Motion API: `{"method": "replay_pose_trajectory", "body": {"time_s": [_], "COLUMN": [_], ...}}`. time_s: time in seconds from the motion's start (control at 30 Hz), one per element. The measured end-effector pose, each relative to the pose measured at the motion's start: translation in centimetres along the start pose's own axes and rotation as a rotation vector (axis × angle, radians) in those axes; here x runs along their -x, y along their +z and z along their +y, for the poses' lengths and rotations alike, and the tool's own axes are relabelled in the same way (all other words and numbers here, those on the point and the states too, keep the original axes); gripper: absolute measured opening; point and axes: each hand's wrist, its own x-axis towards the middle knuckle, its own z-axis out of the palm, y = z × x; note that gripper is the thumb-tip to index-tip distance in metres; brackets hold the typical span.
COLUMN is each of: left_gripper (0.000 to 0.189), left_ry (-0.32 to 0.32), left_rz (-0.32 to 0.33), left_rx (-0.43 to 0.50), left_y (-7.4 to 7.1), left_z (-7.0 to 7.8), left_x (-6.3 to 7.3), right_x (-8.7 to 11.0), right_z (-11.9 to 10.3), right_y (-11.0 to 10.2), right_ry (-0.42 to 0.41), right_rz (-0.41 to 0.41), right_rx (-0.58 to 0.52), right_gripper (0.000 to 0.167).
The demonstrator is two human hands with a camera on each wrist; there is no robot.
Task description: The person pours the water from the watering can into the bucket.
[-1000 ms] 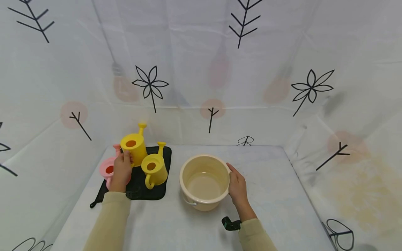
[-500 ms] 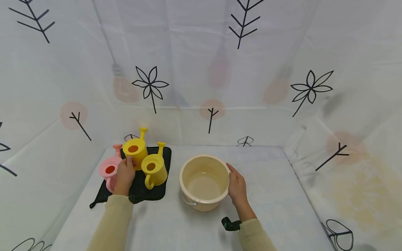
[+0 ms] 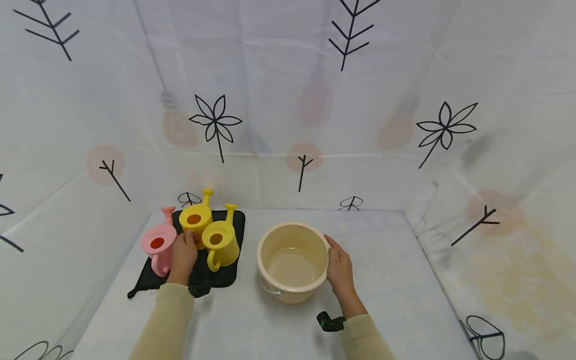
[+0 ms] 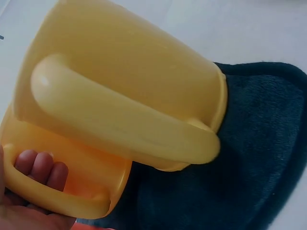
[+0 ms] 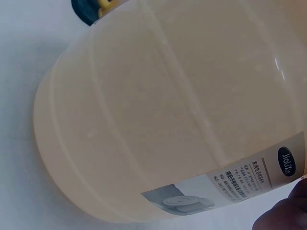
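Note:
My left hand (image 3: 183,255) grips the handle of the rear yellow watering can (image 3: 194,216), its fingers passing through the handle loop in the left wrist view. That can is upright over the black mat (image 3: 220,279), between two others. A second yellow watering can (image 3: 221,244) stands on the mat to its right, its handle large in the left wrist view. The pink watering can (image 3: 158,245) stands on the left, beside my hand. My right hand (image 3: 340,267) holds the cream bucket (image 3: 292,296) by its right side at the rim. The bucket is upright, and nothing shows inside it.
The white table (image 3: 387,280) carries the mat on the left and the bucket in the middle. A patterned white cloth (image 3: 270,125) hangs behind and at both sides. A wire handle (image 3: 272,290) lies against the bucket's front. A wrist camera (image 3: 330,321) sits by the right sleeve.
My left hand has brought the rear yellow watering can lower, slightly right and toward me, between the other two cans. The right hand and bucket have stayed in place.

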Motion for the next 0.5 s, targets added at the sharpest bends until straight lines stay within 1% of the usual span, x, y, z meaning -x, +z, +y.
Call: {"method": "replay_pose_trajectory", "body": {"time_s": [0.13, 0.27, 0.5], "left_gripper": [0.063, 0.064, 0.063], "left_ry": [0.022, 0.007, -0.007], "left_rz": [0.025, 0.025, 0.024], "left_rx": [-0.019, -0.005, 0.051], "left_y": [0.2, 0.5, 0.7], "left_z": [-0.5, -1.0, -1.6], "left_x": [0.0, 0.1, 0.0], "right_x": [0.0, 0.0, -0.1], "right_z": [0.0, 0.1, 0.1], "right_y": [0.1, 0.1, 0.1], "right_ry": [0.008, 0.011, 0.019], "right_rz": [0.002, 0.003, 0.01], "right_rx": [0.005, 0.005, 0.0], "right_gripper": [0.046, 0.046, 0.045]}}
